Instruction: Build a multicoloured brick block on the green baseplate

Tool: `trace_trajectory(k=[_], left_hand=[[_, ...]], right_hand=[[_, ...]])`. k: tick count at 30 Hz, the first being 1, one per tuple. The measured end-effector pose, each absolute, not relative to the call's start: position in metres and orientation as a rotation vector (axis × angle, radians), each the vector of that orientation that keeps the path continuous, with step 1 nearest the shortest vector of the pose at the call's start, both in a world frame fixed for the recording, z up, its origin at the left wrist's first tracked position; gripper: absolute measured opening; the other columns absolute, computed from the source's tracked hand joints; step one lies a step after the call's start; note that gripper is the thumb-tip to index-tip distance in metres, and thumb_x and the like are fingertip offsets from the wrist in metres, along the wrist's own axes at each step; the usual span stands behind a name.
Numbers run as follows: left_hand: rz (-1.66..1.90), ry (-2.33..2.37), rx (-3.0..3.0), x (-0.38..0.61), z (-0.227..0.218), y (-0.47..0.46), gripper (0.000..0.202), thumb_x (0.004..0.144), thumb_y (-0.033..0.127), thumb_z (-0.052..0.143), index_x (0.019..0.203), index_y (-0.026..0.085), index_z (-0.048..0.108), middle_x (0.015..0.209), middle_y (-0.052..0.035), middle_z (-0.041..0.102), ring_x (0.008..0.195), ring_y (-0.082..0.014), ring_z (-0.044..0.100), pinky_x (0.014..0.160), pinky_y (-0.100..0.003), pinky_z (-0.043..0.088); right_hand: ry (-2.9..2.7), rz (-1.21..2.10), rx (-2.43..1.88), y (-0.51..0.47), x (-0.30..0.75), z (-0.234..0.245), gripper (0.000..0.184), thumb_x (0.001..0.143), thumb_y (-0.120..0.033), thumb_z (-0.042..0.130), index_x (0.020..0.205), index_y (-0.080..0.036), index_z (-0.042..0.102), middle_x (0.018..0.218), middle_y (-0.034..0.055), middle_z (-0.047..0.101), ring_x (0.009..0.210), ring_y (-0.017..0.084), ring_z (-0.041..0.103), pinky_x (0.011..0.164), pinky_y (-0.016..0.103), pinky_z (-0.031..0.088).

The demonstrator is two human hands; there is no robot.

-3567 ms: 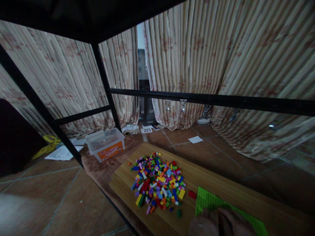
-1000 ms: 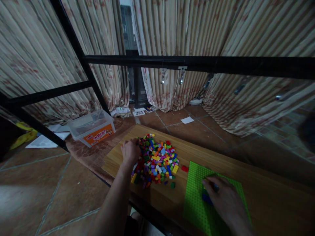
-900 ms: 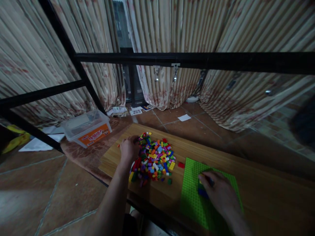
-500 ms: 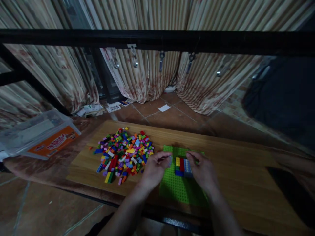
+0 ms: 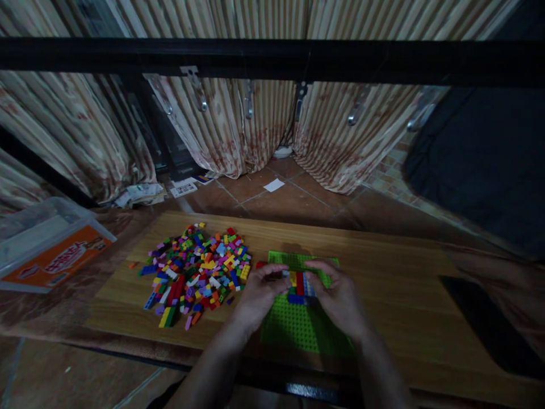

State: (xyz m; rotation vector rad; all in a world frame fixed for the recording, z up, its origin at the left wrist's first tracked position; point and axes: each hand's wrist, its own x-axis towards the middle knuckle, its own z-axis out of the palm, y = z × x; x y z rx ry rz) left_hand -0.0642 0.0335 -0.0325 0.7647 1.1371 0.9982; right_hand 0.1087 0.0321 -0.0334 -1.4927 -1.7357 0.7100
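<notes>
My left hand (image 5: 261, 292) is over the left part of a green baseplate (image 5: 289, 332). Thumb and fingers pinch a small pale brick (image 5: 285, 274), partly hidden by the fingertips. Just right of it, a low block of joined bricks (image 5: 300, 286) in yellow, red, blue and light blue sits on the plate. My right hand (image 5: 338, 295) is at that block's right side, its thumb and forefinger apart and nothing visible between them. The hand covers some of the light blue bricks. A red brick (image 5: 260, 264) shows just behind my left hand.
Left of the plate, a wide pile of loose colored bricks (image 5: 200, 272) covers the wooden board (image 5: 395, 295). A clear plastic box (image 5: 51, 244) with an orange label stands at far left. A black flat object (image 5: 489, 324) lies at right. A dark bar (image 5: 272, 57) crosses before striped curtains.
The whole view has shifted, so the scene sits further left. My left hand has come closer to the block with the pale brick. My right thumb and forefinger are spread wider.
</notes>
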Motion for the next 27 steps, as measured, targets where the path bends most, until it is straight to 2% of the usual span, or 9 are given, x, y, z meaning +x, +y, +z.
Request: trace_trajectory(k=[3, 6, 9, 16, 22, 27], left_hand=[[0.971, 1.131, 0.773, -0.062, -0.034, 0.033, 0.037, 0.063, 0.024, 0.074, 0.097, 0.012, 0.069, 0.078, -0.0038, 0.067, 0.067, -0.0112, 0.059, 0.063, -0.022, 0.046], [0.945, 1.171, 0.839, -0.062, -0.035, 0.032, 0.033, 0.065, 0.024, 0.072, 0.097, 0.012, 0.069, 0.077, -0.0029, 0.067, 0.065, -0.0110, 0.058, 0.057, -0.020, 0.044], [0.928, 1.219, 0.920, -0.062, -0.038, 0.031, 0.029, 0.068, 0.025, 0.069, 0.095, 0.014, 0.069, 0.076, -0.0025, 0.069, 0.065, -0.0114, 0.059, 0.057, -0.020, 0.044], [0.873, 1.354, 1.188, -0.066, -0.048, 0.034, 0.030, 0.073, 0.026, 0.062, 0.100, 0.014, 0.068, 0.086, -0.0051, 0.071, 0.077, -0.0158, 0.064, 0.069, -0.025, 0.049], [0.743, 1.484, 1.426, -0.070, -0.052, 0.034, 0.030, 0.077, 0.026, 0.056, 0.103, 0.015, 0.068, 0.082, -0.0046, 0.070, 0.074, -0.0170, 0.064, 0.068, -0.027, 0.049], [0.734, 1.448, 1.463, -0.067, -0.055, 0.032, 0.031, 0.076, 0.023, 0.057, 0.105, 0.017, 0.067, 0.093, -0.0055, 0.072, 0.085, -0.0181, 0.066, 0.076, -0.028, 0.050]], right_hand=[[-1.898, 0.766, -1.380, 0.029, 0.104, -0.032, 0.034, 0.081, -0.031, 0.062, 0.114, -0.027, 0.062, 0.121, 0.0054, 0.058, 0.116, 0.022, 0.052, 0.100, 0.043, 0.042], [-2.007, 0.765, -1.365, 0.026, 0.099, -0.032, 0.044, 0.076, -0.026, 0.068, 0.118, -0.029, 0.059, 0.128, 0.0045, 0.053, 0.122, 0.023, 0.047, 0.104, 0.045, 0.038], [-2.060, 0.717, -1.365, 0.026, 0.096, -0.034, 0.041, 0.075, -0.023, 0.068, 0.115, -0.028, 0.061, 0.126, 0.0054, 0.054, 0.120, 0.024, 0.048, 0.103, 0.045, 0.039], [-2.160, 0.601, -1.386, 0.023, 0.100, -0.039, 0.031, 0.075, -0.021, 0.068, 0.104, -0.028, 0.066, 0.123, 0.0053, 0.055, 0.116, 0.026, 0.050, 0.098, 0.049, 0.042], [-2.220, 0.534, -1.432, 0.020, 0.106, -0.047, 0.036, 0.073, -0.021, 0.070, 0.107, -0.031, 0.067, 0.129, 0.0047, 0.051, 0.119, 0.028, 0.046, 0.099, 0.051, 0.040], [-2.207, 0.516, -1.440, 0.021, 0.108, -0.049, 0.038, 0.072, -0.020, 0.070, 0.109, -0.029, 0.066, 0.131, 0.0058, 0.050, 0.121, 0.028, 0.045, 0.100, 0.051, 0.040]])
